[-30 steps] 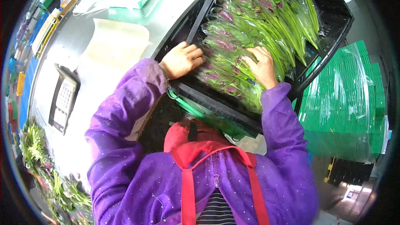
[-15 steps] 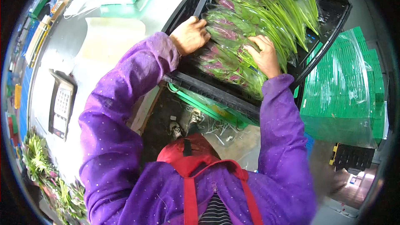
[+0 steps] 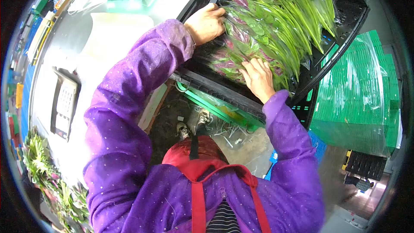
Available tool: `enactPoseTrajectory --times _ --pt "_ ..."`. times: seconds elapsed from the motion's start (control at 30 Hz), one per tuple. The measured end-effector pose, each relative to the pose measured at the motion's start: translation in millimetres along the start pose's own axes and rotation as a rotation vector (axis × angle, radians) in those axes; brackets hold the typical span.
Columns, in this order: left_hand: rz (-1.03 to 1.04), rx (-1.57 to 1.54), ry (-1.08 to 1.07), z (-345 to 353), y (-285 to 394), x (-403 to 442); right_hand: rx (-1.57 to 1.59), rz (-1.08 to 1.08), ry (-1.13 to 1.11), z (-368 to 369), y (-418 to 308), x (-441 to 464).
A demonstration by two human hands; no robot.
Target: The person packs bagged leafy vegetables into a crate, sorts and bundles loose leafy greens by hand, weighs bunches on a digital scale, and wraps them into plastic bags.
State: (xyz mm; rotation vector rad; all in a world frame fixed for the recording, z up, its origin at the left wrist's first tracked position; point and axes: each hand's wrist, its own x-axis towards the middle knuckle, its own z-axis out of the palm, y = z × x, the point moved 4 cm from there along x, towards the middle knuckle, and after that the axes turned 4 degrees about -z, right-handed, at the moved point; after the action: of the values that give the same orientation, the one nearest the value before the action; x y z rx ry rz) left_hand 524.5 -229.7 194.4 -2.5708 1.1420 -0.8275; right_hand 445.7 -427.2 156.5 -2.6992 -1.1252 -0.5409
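Note:
Bagged leafy greens (image 3: 276, 21) with purple and green leaves lie in rows in a black crate (image 3: 349, 21), stems toward the right. The crate sits tilted over another black crate (image 3: 200, 2). At the upper crate's left rim is my left hand (image 3: 206, 23), its fingers curled in at the edge; what they hold, if anything, is hidden. My right hand (image 3: 258, 77) rests on the nearest bag of greens, fingers bent against the leaves at the lower end of the row. Whether those fingers grip the bag is unclear.
A metal table (image 3: 92, 77) on the left bears a scale or keypad device (image 3: 64, 105), a pale sheet (image 3: 114, 36) and loose greens (image 3: 41, 151). Green crates (image 3: 349, 99) under clear plastic stand at the right. A blue crate (image 3: 317, 146) is on the floor. Far right, a person (image 3: 360, 184) is partly visible.
My left hand has moved up and right along with the crate edge. My right hand has shifted slightly left and down over the greens. More of the floor and the blue crate show.

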Motion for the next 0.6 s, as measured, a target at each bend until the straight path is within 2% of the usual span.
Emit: enactPoseTrajectory --times 0.2,0.3,0.43,0.5,0.6 --pt "0.004 -0.022 0.052 -1 -1 -6 -0.036 0.009 0.122 1 16 9" --pt "-0.032 -0.204 0.220 -16 8 -23 -0.044 0.036 0.165 1 20 13" --pt "0.191 -0.473 -0.069 -15 38 -55 -0.022 0.051 0.218 1 21 14" --pt "0.116 -0.417 -0.088 -12 34 -53 -0.008 0.059 0.226 1 21 13" --pt "0.150 -0.332 -0.138 0 33 -49 -0.003 0.073 0.232 0 21 14"
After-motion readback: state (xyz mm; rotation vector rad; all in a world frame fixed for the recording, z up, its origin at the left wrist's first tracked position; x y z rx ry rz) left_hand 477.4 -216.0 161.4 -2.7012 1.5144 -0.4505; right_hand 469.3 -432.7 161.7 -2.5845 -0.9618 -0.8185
